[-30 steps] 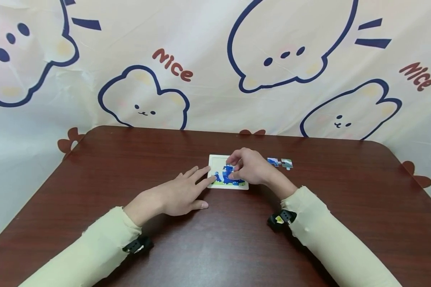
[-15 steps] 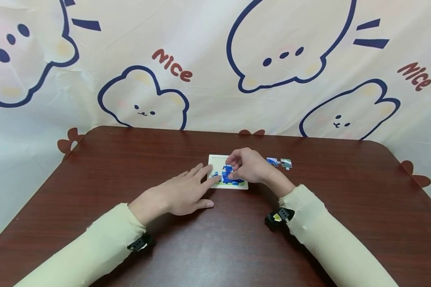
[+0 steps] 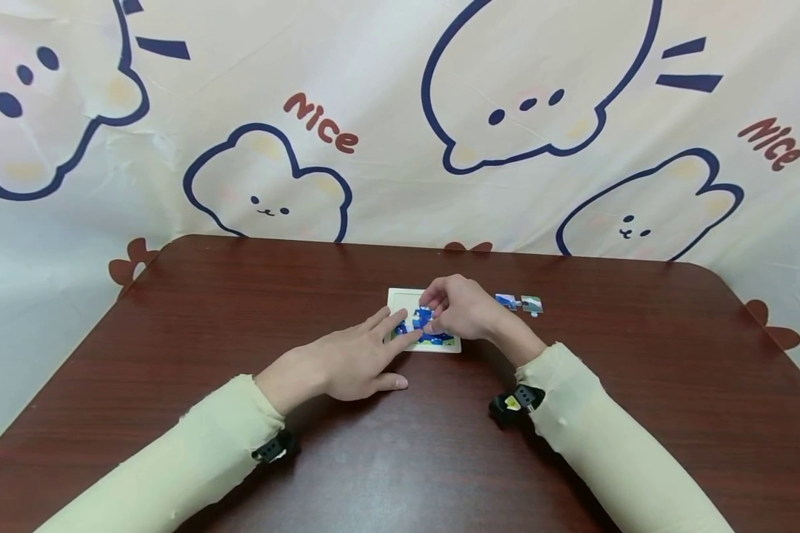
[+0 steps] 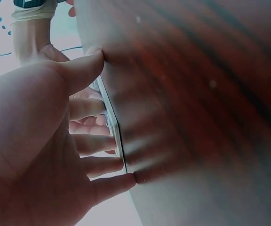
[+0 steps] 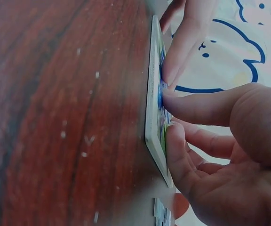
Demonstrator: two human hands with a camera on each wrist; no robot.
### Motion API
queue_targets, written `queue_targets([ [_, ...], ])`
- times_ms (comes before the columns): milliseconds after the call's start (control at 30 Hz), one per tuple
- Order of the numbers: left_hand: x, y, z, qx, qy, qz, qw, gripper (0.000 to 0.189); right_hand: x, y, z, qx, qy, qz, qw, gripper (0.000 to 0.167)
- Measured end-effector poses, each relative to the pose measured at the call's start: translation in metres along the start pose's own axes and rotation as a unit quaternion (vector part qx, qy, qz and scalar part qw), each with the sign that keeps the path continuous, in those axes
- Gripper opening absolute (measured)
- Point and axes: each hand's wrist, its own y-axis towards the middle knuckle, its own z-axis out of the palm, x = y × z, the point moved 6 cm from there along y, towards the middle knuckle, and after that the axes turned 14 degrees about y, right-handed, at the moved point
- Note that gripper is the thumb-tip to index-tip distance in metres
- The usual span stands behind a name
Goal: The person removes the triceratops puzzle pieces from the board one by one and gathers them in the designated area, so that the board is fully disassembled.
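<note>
A small jigsaw puzzle in a white frame tray lies on the table, with blue pieces in its lower and middle part. My left hand has its fingers spread, the fingertips resting over the tray's left side and on the pieces. In the left wrist view the thumb touches the table in front of the tray. My right hand reaches in from the right, thumb and curled forefinger pinching a blue puzzle piece against the tray. In the right wrist view its thumb meets the puzzle; the fingers partly hide the piece.
Two loose puzzle pieces, a blue one and a green one, lie on the table right of the tray. The brown table ends at a cloth backdrop with cartoon drawings.
My left hand has slid to the right, its fingers reaching further over the tray and the pieces. My right hand has stayed nearly in place on the puzzle.
</note>
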Motion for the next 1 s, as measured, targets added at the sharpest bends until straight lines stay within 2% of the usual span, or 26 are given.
queue_targets([
  [200, -0.0013, 0.0025, 0.002, 0.012, 0.006, -0.001, 0.9999, 0.074, -0.0025, -0.0005, -0.0006, -0.005, 0.005, 0.01, 0.9999, 0.038],
  [333, -0.001, 0.0022, 0.0024, 0.023, -0.009, -0.004, 0.9997, 0.075, -0.0034, -0.0017, 0.0013, -0.009, 0.014, 0.01, 0.9998, 0.039],
  [633, -0.0015, 0.0046, 0.0028, 0.024, -0.026, -0.003, 0.9994, 0.074, -0.0027, -0.0045, 0.0009, -0.043, 0.033, -0.007, 0.9985, 0.045],
  [1000, -0.0013, 0.0041, 0.0023, 0.024, -0.028, -0.009, 0.9993, 0.074, -0.002, -0.0058, 0.0012, -0.048, 0.033, -0.035, 0.9977, 0.044],
])
